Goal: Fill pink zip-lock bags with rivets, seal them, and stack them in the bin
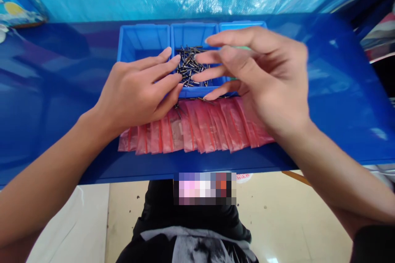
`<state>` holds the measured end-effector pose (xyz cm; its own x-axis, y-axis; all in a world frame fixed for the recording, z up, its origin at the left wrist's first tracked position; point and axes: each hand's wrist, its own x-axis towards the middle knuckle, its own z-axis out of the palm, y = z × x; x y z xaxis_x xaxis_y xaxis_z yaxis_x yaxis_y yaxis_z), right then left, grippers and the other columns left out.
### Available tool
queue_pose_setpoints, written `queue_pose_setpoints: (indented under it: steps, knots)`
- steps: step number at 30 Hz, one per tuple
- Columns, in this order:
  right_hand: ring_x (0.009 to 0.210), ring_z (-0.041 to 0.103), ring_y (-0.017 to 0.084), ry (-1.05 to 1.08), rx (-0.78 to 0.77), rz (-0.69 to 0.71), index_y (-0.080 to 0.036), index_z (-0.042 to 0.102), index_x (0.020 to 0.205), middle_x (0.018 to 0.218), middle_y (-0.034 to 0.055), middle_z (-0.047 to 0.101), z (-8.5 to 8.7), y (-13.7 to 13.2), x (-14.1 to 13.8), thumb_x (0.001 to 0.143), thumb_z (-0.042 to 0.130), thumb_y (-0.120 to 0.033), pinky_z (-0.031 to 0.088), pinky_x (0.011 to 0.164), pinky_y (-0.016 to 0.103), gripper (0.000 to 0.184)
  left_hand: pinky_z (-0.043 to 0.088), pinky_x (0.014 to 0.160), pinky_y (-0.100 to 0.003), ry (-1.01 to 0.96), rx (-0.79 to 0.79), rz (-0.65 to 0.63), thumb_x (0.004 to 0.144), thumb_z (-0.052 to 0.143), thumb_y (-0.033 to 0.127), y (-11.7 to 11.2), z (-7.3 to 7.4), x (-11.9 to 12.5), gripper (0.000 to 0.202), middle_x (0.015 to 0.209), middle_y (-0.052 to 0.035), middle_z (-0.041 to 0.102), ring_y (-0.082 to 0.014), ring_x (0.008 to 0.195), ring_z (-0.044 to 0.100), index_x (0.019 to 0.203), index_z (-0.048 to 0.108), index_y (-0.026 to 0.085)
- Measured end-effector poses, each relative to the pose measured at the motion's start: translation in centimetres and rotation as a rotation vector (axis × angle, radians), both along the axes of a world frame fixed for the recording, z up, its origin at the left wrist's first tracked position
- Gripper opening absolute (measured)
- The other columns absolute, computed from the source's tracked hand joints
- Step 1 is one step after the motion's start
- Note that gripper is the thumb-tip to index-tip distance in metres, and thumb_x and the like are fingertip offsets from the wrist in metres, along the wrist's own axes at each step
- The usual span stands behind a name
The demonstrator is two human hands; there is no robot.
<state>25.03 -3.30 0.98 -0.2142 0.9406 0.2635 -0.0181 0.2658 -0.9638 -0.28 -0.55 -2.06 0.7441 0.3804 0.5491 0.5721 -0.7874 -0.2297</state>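
My left hand point(138, 86) lies palm down with its fingers stretched out, over the divide between the left blue bin point(143, 35) and the middle blue bin point(196, 33). Its fingertips reach the edge of a pile of small dark metal pieces point(193, 63) that look like blind rivets. My right hand point(262, 65) hovers over the right side of the pile, fingers apart and slightly blurred, partly covering the right blue bin point(243, 26). Below the bins, a row of red zip bags point(202, 127) overlaps; a few rivets point(179, 109) lie at their upper edge, beside my left hand.
A blue table point(339, 102) carries everything, its front edge just beyond my lap. Behind it hangs a blue and white plastic sheet point(185, 2). A printed blue packet point(20, 8) is at the far left. Something green shows inside the right bin.
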Motion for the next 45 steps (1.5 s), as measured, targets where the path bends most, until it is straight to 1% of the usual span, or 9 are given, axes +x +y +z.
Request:
queue_pose_setpoints:
  steps: [3, 7, 13, 26, 30, 35, 37, 42, 45]
  knots:
    - [0.095, 0.080, 0.019, -0.453, 0.337, -0.064, -0.025, 0.078, 0.107, 0.109, 0.0060, 0.083, 0.8, -0.3, 0.4, 0.108, 0.059, -0.027, 0.064, 0.078, 0.032, 0.019, 0.073, 0.095, -0.040, -0.061, -0.061, -0.011, 0.107, 0.059, 0.023, 0.0, 0.5, 0.1, 0.017, 0.129, -0.0057, 0.080, -0.0277, 0.125, 0.077, 0.114, 0.074, 0.017]
    - [0.057, 0.064, 0.013, -1.024, 0.803, -0.004, -0.024, 0.077, 0.082, 0.070, 0.0007, 0.074, 1.0, 0.3, 1.5, 0.110, 0.050, -0.030, 0.042, 0.052, 0.031, 0.040, 0.072, 0.084, -0.034, -0.078, -0.150, 0.041, 0.108, 0.058, 0.023, 0.0, 1.1, 0.3, 0.018, 0.119, 0.0002, 0.083, -0.0254, 0.120, 0.079, 0.108, 0.075, 0.020]
    - [0.052, 0.054, 0.009, -1.204, 1.176, 0.088, -0.018, 0.075, 0.086, 0.073, -0.0008, 0.073, 1.3, -0.8, 2.6, 0.104, 0.060, -0.015, 0.027, 0.046, 0.030, 0.024, 0.074, 0.090, -0.041, -0.046, -0.101, 0.024, 0.108, 0.057, 0.022, -0.2, 0.8, 0.2, 0.016, 0.130, -0.0054, 0.079, -0.0281, 0.124, 0.077, 0.117, 0.071, 0.019]
    - [0.066, 0.060, 0.016, -1.496, 0.823, 0.213, -0.016, 0.071, 0.109, 0.089, 0.0063, 0.072, -0.3, -1.3, 1.1, 0.103, 0.038, -0.004, 0.019, 0.055, 0.031, 0.036, 0.070, 0.100, -0.049, 0.054, -0.240, 0.072, 0.109, 0.057, 0.040, -0.2, 0.7, -0.5, 0.027, 0.150, -0.0034, 0.068, -0.0316, 0.139, 0.069, 0.129, 0.071, 0.027]
    - [0.072, 0.065, 0.016, -1.042, 0.659, 0.153, -0.022, 0.070, 0.113, 0.099, 0.0036, 0.076, 0.4, -1.1, 1.4, 0.105, 0.052, -0.018, 0.047, 0.062, 0.031, 0.021, 0.070, 0.096, -0.048, 0.073, -0.202, 0.052, 0.110, 0.056, 0.041, 0.1, 0.5, -0.7, 0.029, 0.151, -0.0051, 0.068, -0.0319, 0.138, 0.070, 0.129, 0.069, 0.024]
    - [0.059, 0.072, 0.015, -0.360, -0.186, 0.584, -0.025, 0.072, 0.093, 0.075, -0.0018, 0.077, 1.2, -0.1, 1.8, 0.091, 0.074, -0.011, 0.059, 0.051, 0.024, 0.014, 0.071, 0.098, -0.049, 0.033, -0.247, 0.059, 0.109, 0.058, 0.042, 0.1, 0.5, -0.7, 0.027, 0.150, -0.0020, 0.069, -0.0316, 0.137, 0.070, 0.127, 0.072, 0.029]
    - [0.062, 0.076, 0.016, -0.207, -0.307, 0.580, -0.021, 0.075, 0.094, 0.076, -0.0007, 0.079, 1.1, 0.3, 1.8, 0.094, 0.073, -0.011, 0.065, 0.056, 0.025, 0.011, 0.071, 0.101, -0.049, 0.011, -0.271, 0.068, 0.108, 0.058, 0.041, 0.0, 0.5, -0.6, 0.026, 0.150, -0.0017, 0.068, -0.0311, 0.138, 0.069, 0.127, 0.074, 0.031]
    - [0.100, 0.085, 0.023, 0.062, -0.103, 0.130, -0.019, 0.072, 0.131, 0.115, 0.0078, 0.084, 0.7, 0.2, 1.6, 0.100, 0.072, -0.017, 0.073, 0.081, 0.034, 0.030, 0.071, 0.102, -0.050, 0.027, -0.249, 0.033, 0.105, 0.061, 0.034, -0.1, 0.4, -0.6, 0.030, 0.148, -0.0082, 0.069, -0.0338, 0.137, 0.070, 0.131, 0.074, 0.024]
    - [0.073, 0.079, 0.017, -0.458, 0.398, -0.036, -0.020, 0.076, 0.110, 0.095, 0.0040, 0.083, 1.1, -0.5, 2.0, 0.102, 0.066, -0.016, 0.062, 0.059, 0.031, 0.014, 0.072, 0.099, -0.046, 0.038, -0.203, 0.025, 0.106, 0.061, 0.032, -0.1, 0.5, -0.6, 0.028, 0.145, -0.0094, 0.071, -0.0326, 0.135, 0.071, 0.127, 0.076, 0.022]
